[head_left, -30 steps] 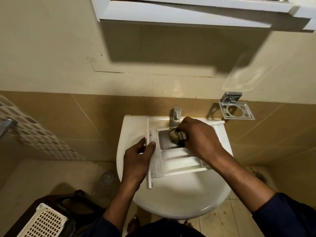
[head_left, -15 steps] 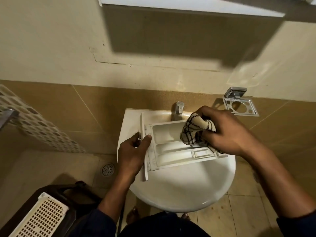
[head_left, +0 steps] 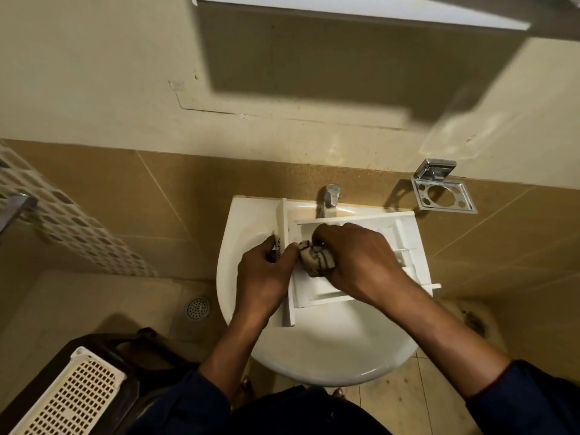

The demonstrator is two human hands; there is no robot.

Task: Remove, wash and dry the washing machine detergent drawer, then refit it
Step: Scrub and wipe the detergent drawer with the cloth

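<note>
The white detergent drawer (head_left: pixel 405 237) lies across the white basin (head_left: pixel 329 350), its front panel at the left and standing on edge. My left hand (head_left: pixel 262 274) grips that front panel, thumb on one side and fingers on the other. My right hand (head_left: pixel 361 262) holds a bunched cream cloth with dark lines (head_left: pixel 315 259) and presses it into the drawer's left compartment, close to my left thumb. My right hand hides most of the drawer's inner compartments.
A chrome tap (head_left: pixel 329 200) stands at the back of the basin, just behind the drawer. A chrome holder (head_left: pixel 442 191) is fixed to the tiled wall on the right. A dark laundry basket with a white perforated lid (head_left: pixel 69 397) stands at the lower left, near a floor drain (head_left: pixel 198 307).
My right hand lifted the cloth out of the back compartment, then brought it down to the left into the drawer beside my left thumb. My left hand kept its grip on the front panel.
</note>
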